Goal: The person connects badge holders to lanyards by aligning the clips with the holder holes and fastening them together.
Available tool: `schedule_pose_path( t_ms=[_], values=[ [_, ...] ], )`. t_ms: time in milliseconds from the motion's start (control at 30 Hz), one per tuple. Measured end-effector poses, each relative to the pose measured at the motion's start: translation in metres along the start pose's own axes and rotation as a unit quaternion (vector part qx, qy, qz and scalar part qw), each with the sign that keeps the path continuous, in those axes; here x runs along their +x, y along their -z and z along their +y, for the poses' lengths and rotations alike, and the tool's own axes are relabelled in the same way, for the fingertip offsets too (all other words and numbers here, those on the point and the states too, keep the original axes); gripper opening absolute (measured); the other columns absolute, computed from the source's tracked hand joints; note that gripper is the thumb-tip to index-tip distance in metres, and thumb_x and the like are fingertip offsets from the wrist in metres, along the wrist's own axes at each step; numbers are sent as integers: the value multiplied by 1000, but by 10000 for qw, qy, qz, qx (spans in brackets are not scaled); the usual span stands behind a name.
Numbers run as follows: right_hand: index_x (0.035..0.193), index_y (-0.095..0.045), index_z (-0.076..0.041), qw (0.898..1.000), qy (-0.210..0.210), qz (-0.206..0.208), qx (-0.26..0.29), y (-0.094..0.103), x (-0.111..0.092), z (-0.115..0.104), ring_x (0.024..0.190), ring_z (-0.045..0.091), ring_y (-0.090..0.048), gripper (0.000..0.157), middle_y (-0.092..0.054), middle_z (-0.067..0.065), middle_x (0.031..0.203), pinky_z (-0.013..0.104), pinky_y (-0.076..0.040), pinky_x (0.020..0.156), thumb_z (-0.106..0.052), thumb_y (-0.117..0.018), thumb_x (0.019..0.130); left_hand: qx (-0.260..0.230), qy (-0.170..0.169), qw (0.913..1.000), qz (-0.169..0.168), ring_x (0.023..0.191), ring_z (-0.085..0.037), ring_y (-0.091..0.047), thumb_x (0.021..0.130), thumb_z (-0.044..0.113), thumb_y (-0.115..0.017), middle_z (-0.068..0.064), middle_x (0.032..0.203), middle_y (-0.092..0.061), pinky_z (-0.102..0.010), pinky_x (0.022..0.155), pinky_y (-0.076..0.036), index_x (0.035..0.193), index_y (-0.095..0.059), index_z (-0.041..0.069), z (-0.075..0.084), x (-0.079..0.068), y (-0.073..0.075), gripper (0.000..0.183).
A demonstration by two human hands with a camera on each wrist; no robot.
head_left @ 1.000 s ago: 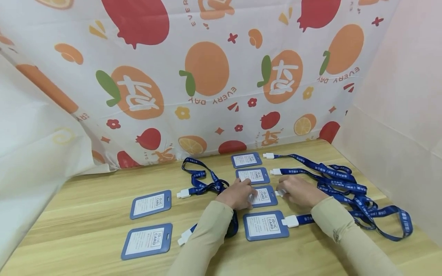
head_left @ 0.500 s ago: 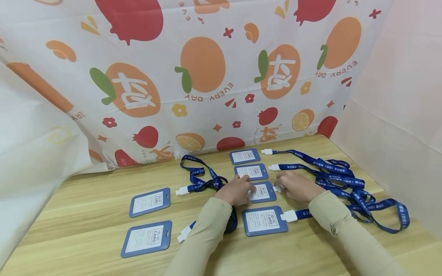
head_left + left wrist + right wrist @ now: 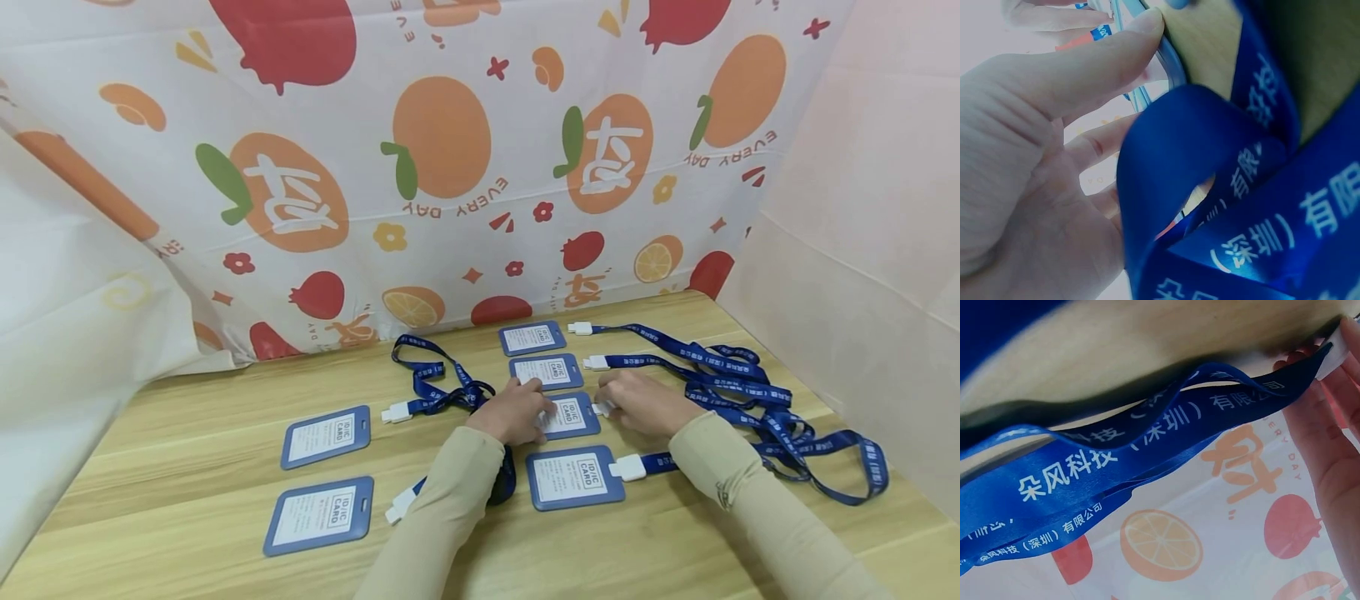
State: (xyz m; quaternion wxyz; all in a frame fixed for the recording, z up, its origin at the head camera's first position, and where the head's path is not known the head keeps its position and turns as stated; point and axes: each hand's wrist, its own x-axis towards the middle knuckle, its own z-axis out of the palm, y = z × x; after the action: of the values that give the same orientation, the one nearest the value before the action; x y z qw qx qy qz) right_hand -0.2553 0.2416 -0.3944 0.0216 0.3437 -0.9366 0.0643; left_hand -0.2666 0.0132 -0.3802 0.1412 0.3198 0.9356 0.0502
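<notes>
My left hand (image 3: 516, 413) holds a blue ID card holder (image 3: 572, 415) by its left end, low over the table. In the left wrist view the thumb (image 3: 1116, 56) lies along the holder's rim, and a blue lanyard loop (image 3: 1166, 131) hides part of the fingers. With curled fingers, my right hand (image 3: 639, 403) pinches the white plastic clip (image 3: 602, 408) of a lanyard right at the holder's slotted end. That lanyard's printed blue strap (image 3: 1110, 456) trails away from the right hand in the right wrist view. The clip's tip is mostly hidden by fingers.
Nearest in the same column, a card holder (image 3: 576, 477) has a lanyard clip (image 3: 628, 467) at its slot. Two more holders lie behind, clips (image 3: 596, 362) beside them. At left are two holders (image 3: 326, 437) and bunched lanyards (image 3: 442, 392). A fruit-print cloth (image 3: 442, 250) hangs behind.
The head view has tilted and shifted slightly. My right hand has drawn the clip a little closer against the holder's slotted end, while my left hand keeps its hold.
</notes>
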Motion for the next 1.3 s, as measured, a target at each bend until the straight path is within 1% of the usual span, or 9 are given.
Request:
schedule_pose_path(
  t_ms=[200, 433, 733, 900, 1000, 1133, 1300],
  values=[
    [102, -79, -2, 10000, -56, -55, 38, 0, 0, 0, 96, 27, -69, 24, -71, 10, 100, 35, -59, 83, 10, -77, 81, 34, -30, 10000, 2, 109, -25, -48, 90, 25, -80, -4, 131, -57, -34, 94, -48, 127, -73, 21, 0, 0, 0, 38],
    [106, -79, -2, 9994, -228, -246, 122, 2, -1, 1, 98, 26, -68, 25, -70, 9, 101, 34, -58, 84, 6, -80, 82, 55, -60, 10000, 46, 107, -25, -48, 90, 25, -80, -4, 130, -57, -34, 93, -48, 126, -74, 21, 0, 0, -1, 37],
    [104, -79, -2, 9997, -33, -194, 122, 3, -1, 2, 96, 26, -69, 27, -71, 11, 100, 32, -59, 81, 6, -82, 79, 73, -72, 9999, 38, 106, -24, -48, 91, 26, -79, -4, 129, -57, -34, 92, -48, 127, -73, 21, 0, 0, -1, 37],
    [104, -79, -1, 9998, -35, -159, 102, 3, -1, 3, 101, 31, -69, 24, -72, 14, 104, 34, -59, 83, 7, -80, 80, 55, -91, 9999, 106, 106, -24, -48, 90, 25, -80, -4, 128, -58, -33, 93, -47, 126, -74, 21, 0, 1, -1, 38],
    [104, -79, 0, 9997, -71, -210, 114, 4, -1, 4, 102, 32, -69, 23, -72, 14, 105, 36, -59, 84, 7, -78, 83, 35, -74, 9999, 133, 105, -24, -48, 89, 25, -81, -4, 128, -59, -33, 93, -47, 126, -74, 21, 0, 2, -2, 38],
    [105, -79, -1, 9994, -141, -306, 115, 5, 0, 2, 100, 30, -70, 21, -72, 13, 104, 35, -59, 83, 5, -78, 84, 32, -61, 9999, 136, 105, -24, -48, 89, 25, -81, -4, 128, -59, -33, 93, -47, 126, -74, 21, -1, 3, -3, 38],
    [103, -79, -3, 9994, -118, -316, 82, 4, 2, 1, 96, 26, -70, 20, -72, 9, 101, 33, -59, 81, 5, -78, 84, 50, -82, 9998, 153, 104, -23, -48, 89, 26, -81, -3, 127, -59, -32, 92, -47, 126, -74, 21, -2, 2, -4, 38]
  ],
)
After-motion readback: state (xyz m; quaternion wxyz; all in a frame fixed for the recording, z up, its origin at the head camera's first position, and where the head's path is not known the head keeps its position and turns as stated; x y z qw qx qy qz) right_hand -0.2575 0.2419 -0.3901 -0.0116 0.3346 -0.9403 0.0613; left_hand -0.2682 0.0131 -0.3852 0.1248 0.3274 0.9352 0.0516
